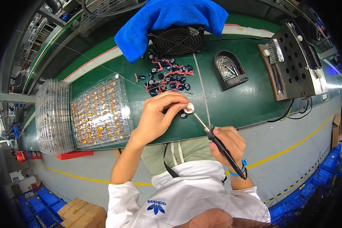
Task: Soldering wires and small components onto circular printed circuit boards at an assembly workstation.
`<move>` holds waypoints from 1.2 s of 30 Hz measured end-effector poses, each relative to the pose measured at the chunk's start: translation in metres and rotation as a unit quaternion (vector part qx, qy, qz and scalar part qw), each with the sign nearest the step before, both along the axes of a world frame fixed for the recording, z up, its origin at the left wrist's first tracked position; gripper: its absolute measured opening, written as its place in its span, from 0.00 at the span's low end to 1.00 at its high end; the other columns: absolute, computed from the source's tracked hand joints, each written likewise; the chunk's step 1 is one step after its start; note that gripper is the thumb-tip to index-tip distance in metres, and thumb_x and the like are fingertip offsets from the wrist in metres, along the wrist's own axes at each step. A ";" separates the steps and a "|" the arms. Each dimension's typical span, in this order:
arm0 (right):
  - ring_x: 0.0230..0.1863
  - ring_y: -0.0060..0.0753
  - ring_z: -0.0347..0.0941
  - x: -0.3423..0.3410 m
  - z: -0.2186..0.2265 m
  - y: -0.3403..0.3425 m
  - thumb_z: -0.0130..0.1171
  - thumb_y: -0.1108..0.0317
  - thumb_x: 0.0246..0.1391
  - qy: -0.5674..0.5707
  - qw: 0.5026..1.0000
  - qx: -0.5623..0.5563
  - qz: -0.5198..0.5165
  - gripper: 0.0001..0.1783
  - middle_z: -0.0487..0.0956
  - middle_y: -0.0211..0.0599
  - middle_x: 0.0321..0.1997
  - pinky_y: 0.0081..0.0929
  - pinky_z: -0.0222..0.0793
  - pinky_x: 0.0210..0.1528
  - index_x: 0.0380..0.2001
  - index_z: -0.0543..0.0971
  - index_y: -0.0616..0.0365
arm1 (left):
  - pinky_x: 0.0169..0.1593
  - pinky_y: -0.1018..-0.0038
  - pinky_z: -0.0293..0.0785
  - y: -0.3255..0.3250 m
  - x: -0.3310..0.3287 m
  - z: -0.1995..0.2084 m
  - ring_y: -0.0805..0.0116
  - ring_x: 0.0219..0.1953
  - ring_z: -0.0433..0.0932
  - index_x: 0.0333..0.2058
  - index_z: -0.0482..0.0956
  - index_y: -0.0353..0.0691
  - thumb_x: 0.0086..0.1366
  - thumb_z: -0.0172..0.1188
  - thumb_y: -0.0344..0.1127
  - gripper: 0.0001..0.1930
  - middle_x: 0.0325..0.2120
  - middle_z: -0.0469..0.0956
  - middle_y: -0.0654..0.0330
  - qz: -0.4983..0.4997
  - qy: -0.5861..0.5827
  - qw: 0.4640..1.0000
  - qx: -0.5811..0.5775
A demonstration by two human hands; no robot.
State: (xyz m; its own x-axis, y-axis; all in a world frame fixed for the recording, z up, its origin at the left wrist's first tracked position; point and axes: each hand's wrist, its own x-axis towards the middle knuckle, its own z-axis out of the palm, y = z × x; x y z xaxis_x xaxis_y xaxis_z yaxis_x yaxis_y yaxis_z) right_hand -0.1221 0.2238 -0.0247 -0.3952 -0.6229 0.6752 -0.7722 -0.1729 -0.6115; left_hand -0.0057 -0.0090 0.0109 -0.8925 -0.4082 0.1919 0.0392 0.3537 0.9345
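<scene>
The head camera shows both hands in use. The left hand (pixel 155 116) has thumb and forefinger pinched together at the edge of a small pale disc (pixel 190 108); whether they also grip a wire there cannot be told. The right hand (pixel 230 144) is wrapped around the black handle of a soldering iron (pixel 223 149), whose tip meets the disc, ahead of and between the hands. A dark round component (pixel 184 115) sits just beside the disc, below the left fingertips.

The disc looks light, stiff and easily lost, with any fine leads probably fragile, so its rim seems the best hold. The iron looks light and rigid; its metal shaft may be hot, leaving the handle to grasp.

Beyond the left hand lie red-wired components (pixel 167 78); to its left, a clear plastic tray (pixel 102 110).
</scene>
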 end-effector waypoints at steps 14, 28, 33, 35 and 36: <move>0.32 0.51 0.83 0.001 0.002 0.000 0.75 0.74 0.42 0.000 1.000 0.013 0.005 0.21 0.84 0.45 0.32 0.38 0.83 0.37 0.41 0.84 0.70 | 0.46 0.74 0.84 -0.001 0.000 0.001 0.66 0.43 0.86 0.43 0.85 0.27 0.69 0.62 0.19 0.06 0.43 0.85 0.51 -0.003 0.001 1.000 -0.022; 0.31 0.49 0.82 0.000 -0.005 0.003 0.70 0.64 0.59 -0.016 1.000 -0.014 0.000 0.18 0.83 0.50 0.31 0.36 0.80 0.34 0.42 0.82 0.72 | 0.52 0.73 0.82 -0.001 0.003 0.002 0.65 0.47 0.85 0.47 0.82 0.27 0.71 0.59 0.18 0.09 0.46 0.84 0.50 -0.023 -0.024 0.999 0.036; 0.30 0.48 0.82 -0.001 -0.003 0.002 0.70 0.65 0.58 -0.007 1.000 -0.009 0.003 0.18 0.83 0.48 0.30 0.36 0.80 0.34 0.41 0.82 0.72 | 0.52 0.73 0.82 -0.001 0.003 0.003 0.64 0.47 0.84 0.48 0.82 0.27 0.71 0.58 0.18 0.09 0.46 0.84 0.50 -0.025 -0.021 0.999 0.028; 0.30 0.48 0.82 -0.001 -0.003 0.002 0.71 0.65 0.57 -0.003 1.000 -0.008 0.007 0.18 0.83 0.48 0.30 0.36 0.79 0.35 0.40 0.82 0.72 | 0.52 0.73 0.82 -0.001 0.003 0.003 0.64 0.47 0.84 0.47 0.82 0.27 0.71 0.58 0.18 0.09 0.46 0.84 0.50 -0.026 -0.024 0.999 0.022; 0.30 0.48 0.81 -0.001 -0.002 0.002 0.71 0.65 0.57 -0.002 1.000 -0.005 0.009 0.18 0.83 0.48 0.30 0.36 0.79 0.35 0.40 0.82 0.72 | 0.51 0.73 0.82 -0.001 0.003 0.002 0.64 0.47 0.85 0.47 0.83 0.27 0.71 0.58 0.18 0.09 0.46 0.84 0.50 -0.026 -0.021 0.999 0.012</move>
